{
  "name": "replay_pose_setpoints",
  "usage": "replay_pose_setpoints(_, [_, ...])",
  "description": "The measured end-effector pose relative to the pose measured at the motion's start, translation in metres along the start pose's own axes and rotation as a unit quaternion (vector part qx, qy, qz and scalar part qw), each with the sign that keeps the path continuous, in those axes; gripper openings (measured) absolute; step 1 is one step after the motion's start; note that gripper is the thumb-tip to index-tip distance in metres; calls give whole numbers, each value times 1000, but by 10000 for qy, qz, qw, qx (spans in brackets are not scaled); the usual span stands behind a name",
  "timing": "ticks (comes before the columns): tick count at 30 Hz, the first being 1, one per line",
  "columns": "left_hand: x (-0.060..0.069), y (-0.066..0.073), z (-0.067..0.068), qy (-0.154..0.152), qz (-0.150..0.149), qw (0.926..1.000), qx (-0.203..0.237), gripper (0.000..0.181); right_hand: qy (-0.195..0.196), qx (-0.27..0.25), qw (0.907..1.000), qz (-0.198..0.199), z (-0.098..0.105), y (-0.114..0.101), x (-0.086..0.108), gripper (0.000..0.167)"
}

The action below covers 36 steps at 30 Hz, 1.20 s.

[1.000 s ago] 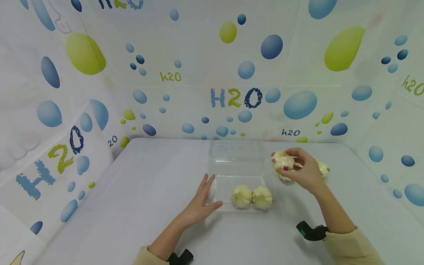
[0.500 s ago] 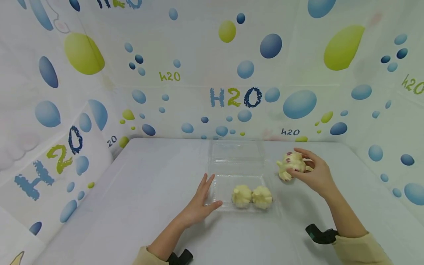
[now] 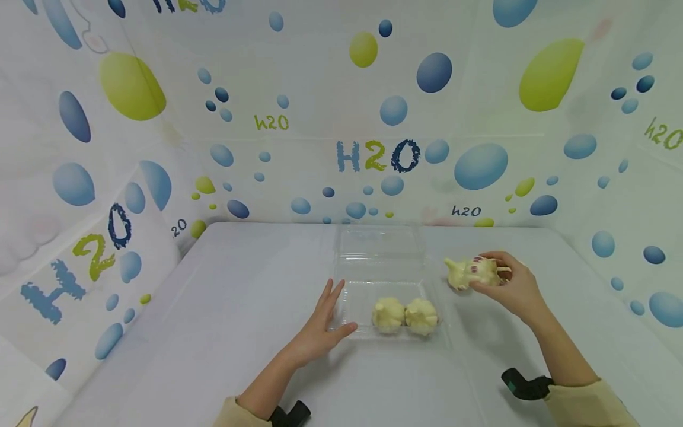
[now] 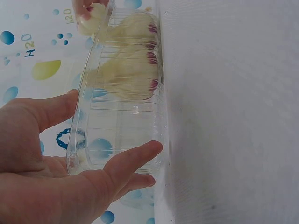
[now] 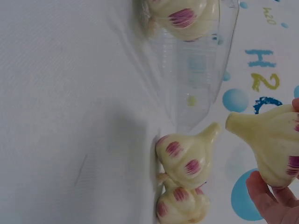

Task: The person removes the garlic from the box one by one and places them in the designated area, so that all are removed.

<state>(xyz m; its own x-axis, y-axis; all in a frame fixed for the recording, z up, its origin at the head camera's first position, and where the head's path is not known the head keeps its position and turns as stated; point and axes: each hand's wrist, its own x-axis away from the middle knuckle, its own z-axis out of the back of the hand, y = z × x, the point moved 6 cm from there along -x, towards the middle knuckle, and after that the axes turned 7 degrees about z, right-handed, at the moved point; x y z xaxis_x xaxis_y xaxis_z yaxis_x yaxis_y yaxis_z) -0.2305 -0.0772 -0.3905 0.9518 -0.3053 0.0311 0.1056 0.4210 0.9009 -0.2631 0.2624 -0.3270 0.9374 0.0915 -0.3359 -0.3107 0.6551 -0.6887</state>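
Observation:
My right hand (image 3: pixel 516 292) holds a cream garlic bulb (image 3: pixel 484 271) with purple marks, raised above the table right of a clear plastic clamshell box (image 3: pixel 358 302). In the right wrist view, fingertips grip this garlic bulb (image 5: pixel 273 144) from the far side. Two more bulbs, a nearer one (image 5: pixel 187 156) and another (image 5: pixel 184 205), lie touching on the table; in the head view the held bulb partly covers them. Inside the box's front part sit two bulbs (image 3: pixel 388 314) side by side. My left hand (image 3: pixel 319 335), fingers spread and straight, rests against the box's left side.
The box's lid (image 3: pixel 380 243) lies folded back toward the rear. A white cloth (image 3: pixel 256 267) covers the table. Behind and at both sides rises a white sheet (image 3: pixel 309 71) printed with blue and green drops.
My right hand has shifted right and a little lower with the garlic bulb, which now hides the rightmost loose bulb more. The left hand stays at the box.

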Motion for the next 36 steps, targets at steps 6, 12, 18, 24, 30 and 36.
replay_pose_setpoints(6, [0,-1,0,9,-11,10000,8,80,-132,88,9990,-409,-4,11,5,64])
replay_pose_setpoints(12, [0,0,0,7,-26,10000,0,80,-324,179,9975,-596,-9,20,11,67])
replay_pose_setpoints(18, [0,-1,0,24,-18,10000,-92,78,-423,125,9971,-613,-14,25,14,65])
replay_pose_setpoints(24, [0,0,0,7,-7,10000,-53,79,-517,105,9962,-694,-19,33,14,68])
replay_pose_setpoints(30, [0,1,0,-20,-29,10000,-24,78,-535,136,9966,-610,-21,35,13,70])
replay_pose_setpoints(36, [1,2,0,-48,-41,10000,21,79,-596,38,9970,-495,-26,37,10,63])
